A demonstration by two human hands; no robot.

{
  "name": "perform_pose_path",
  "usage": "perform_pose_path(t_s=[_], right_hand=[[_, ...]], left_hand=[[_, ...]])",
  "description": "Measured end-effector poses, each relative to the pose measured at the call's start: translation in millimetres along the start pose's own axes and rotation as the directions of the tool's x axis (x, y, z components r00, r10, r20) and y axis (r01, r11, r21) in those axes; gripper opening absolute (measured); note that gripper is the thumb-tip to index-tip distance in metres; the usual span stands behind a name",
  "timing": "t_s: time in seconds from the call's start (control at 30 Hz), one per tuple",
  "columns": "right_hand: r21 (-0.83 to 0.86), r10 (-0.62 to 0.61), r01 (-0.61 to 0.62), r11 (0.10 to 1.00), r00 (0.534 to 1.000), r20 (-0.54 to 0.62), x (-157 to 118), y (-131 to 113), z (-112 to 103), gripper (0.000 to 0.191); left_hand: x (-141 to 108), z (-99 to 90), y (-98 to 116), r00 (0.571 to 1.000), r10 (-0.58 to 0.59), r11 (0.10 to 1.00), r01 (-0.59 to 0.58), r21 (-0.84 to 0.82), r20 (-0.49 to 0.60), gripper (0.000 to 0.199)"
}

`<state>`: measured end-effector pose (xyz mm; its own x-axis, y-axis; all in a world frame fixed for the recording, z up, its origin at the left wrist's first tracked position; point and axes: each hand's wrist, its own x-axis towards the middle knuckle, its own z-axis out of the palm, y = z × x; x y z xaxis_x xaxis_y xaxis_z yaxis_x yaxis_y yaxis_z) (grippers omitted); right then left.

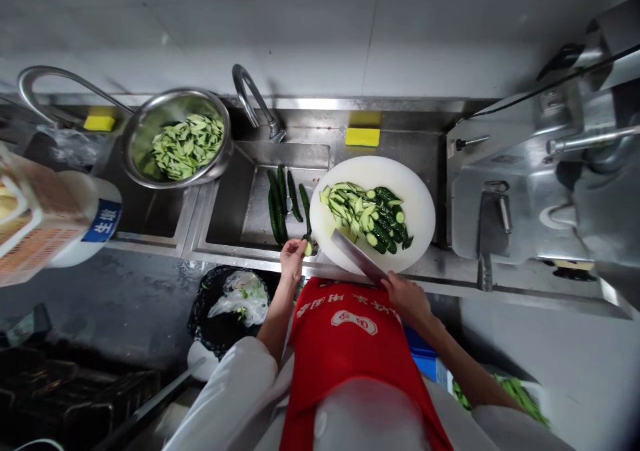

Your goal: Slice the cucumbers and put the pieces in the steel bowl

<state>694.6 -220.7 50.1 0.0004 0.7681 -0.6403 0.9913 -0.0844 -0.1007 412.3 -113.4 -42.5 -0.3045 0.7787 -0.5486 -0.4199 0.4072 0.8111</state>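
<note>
Between the fingers of my left hand is a short cucumber piece with its pale cut face showing, just left of the round white cutting board. My right hand grips the handle of a cleaver, its blade slanting over the board's front edge. On the board lie pale cut cucumber slices to the left and dark green cucumber chunks to the right. Several whole cucumbers rest in the sink beside the board.
A steel bowl of sliced cucumber stands at the sink's left, behind it a faucet. Yellow sponges sit along the back. A black-lined bin is below the counter. Metal equipment occupies the right side.
</note>
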Motion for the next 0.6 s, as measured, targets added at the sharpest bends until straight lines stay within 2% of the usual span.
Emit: perform_pose_path(t_s=[0.1,0.17,0.23,0.3,0.4,0.43,0.47,0.53,0.6], right_hand=[[-0.005,0.063,-0.063,0.998,0.998,-0.015,0,4,-1,0.040],[-0.007,0.052,-0.053,0.999,0.999,-0.011,0,0,-2,0.040],[-0.006,0.015,-0.015,1.000,1.000,-0.002,0,-8,-1,0.037],[0.001,-0.027,0.027,1.000,1.000,0.006,1,-14,2,0.036],[0.028,-0.089,0.088,0.996,0.994,0.059,4,-18,7,0.035],[0.036,-0.106,0.104,0.994,0.991,0.082,5,-18,8,0.035],[0.038,-0.121,0.117,0.992,0.988,0.099,7,-18,9,0.035],[0.023,-0.135,0.134,0.991,0.985,0.107,10,-18,10,0.035],[-0.001,-0.145,0.146,0.989,0.984,0.102,10,-17,9,0.034]], left_hand=[[-6,18.8,-14,0.994,0.037,0.993,-0.048,0.106,0.103,0.050],[-12,39.7,-27,0.985,0.081,0.968,-0.115,0.223,0.154,0.045],[-17,54.8,-38,0.972,0.106,0.904,-0.182,0.387,0.209,0.039],[-21,58.4,-42,0.959,0.105,0.799,-0.239,0.552,0.263,0.034],[-26,47.9,-38,0.927,0.149,0.642,-0.356,0.679,0.344,0.031],[-27,43.4,-35,0.901,0.207,0.603,-0.424,0.676,0.381,0.030],[-28,39.5,-33,0.859,0.274,0.564,-0.508,0.651,0.434,0.028],[-29,34.9,-32,0.718,0.388,0.465,-0.693,0.550,0.577,0.024],[-27,34.1,-33,0.558,0.413,0.356,-0.826,0.436,0.720,0.024]])
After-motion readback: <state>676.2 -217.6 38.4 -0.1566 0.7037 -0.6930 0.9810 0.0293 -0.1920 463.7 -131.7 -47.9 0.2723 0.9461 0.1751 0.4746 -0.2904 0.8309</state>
